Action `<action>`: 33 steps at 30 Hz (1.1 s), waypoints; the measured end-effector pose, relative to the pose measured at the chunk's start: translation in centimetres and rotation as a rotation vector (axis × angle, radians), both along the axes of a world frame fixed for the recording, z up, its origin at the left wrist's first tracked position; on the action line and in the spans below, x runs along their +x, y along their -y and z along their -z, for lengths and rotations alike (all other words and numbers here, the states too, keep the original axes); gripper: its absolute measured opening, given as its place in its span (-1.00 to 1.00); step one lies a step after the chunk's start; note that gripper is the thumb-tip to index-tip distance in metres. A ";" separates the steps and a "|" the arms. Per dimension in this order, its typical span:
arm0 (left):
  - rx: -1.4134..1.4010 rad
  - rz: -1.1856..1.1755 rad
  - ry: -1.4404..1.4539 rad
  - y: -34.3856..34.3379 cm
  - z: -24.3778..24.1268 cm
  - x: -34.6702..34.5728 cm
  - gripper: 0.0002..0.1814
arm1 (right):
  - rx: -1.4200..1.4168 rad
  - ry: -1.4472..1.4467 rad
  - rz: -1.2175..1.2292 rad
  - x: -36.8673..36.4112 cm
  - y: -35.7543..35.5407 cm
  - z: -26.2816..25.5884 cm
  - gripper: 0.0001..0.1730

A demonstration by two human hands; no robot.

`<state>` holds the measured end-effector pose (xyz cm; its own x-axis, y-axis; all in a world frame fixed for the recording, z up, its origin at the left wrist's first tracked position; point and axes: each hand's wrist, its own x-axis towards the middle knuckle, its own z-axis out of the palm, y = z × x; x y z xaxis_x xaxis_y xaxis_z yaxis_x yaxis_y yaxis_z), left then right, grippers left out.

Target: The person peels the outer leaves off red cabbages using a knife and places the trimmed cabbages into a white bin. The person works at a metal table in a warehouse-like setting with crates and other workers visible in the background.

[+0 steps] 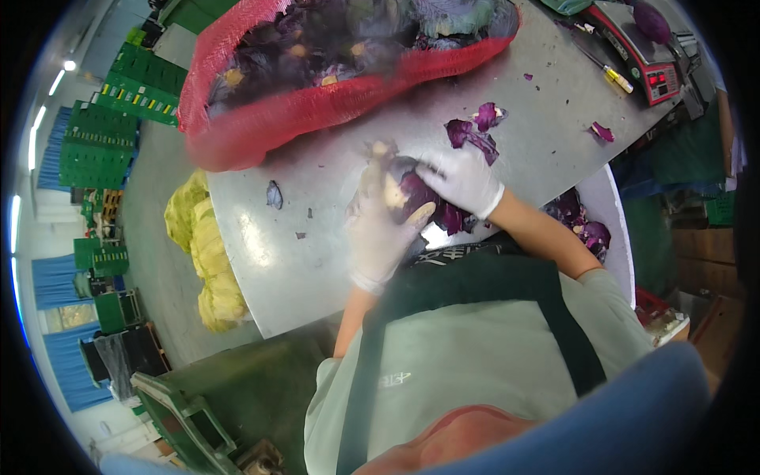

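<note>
A red cabbage with a pale cut stem is between my two white-gloved hands, low over the metal table. My left hand grips its left side, thumb near the stem. On the right, my right hand has its fingers curled over the cabbage's upper side. Dark outer leaves hang below that hand; whether they are still attached I cannot tell. Torn purple leaves lie on the table just beyond my right hand.
A red mesh sack of red cabbages lies across the far side. At the upper right are a digital scale holding a cabbage and a knife. A white bin with purple leaves stands right; yellow-green sacks stand left.
</note>
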<state>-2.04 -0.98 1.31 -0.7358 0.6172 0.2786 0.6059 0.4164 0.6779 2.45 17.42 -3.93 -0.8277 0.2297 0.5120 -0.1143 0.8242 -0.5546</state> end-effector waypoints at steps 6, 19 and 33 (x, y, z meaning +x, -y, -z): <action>-0.209 0.091 -0.197 0.0 -0.6 -0.9 0.20 | 0.051 0.458 0.237 -1.4 -7.1 2.0 -0.75; -0.187 0.109 -0.111 -1.9 1.2 -0.8 0.16 | 0.190 0.387 -0.041 4.9 -0.5 -4.2 -0.28; -0.017 0.172 0.019 -0.1 2.4 -1.0 0.19 | -0.648 0.420 0.172 0.6 -10.9 1.3 -0.68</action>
<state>-3.07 -0.91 -1.08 -0.6239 0.7391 0.2540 0.6562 0.3189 0.6839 3.01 28.36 -5.24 -0.8479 0.5175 -0.1150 0.3108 0.3096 -0.8986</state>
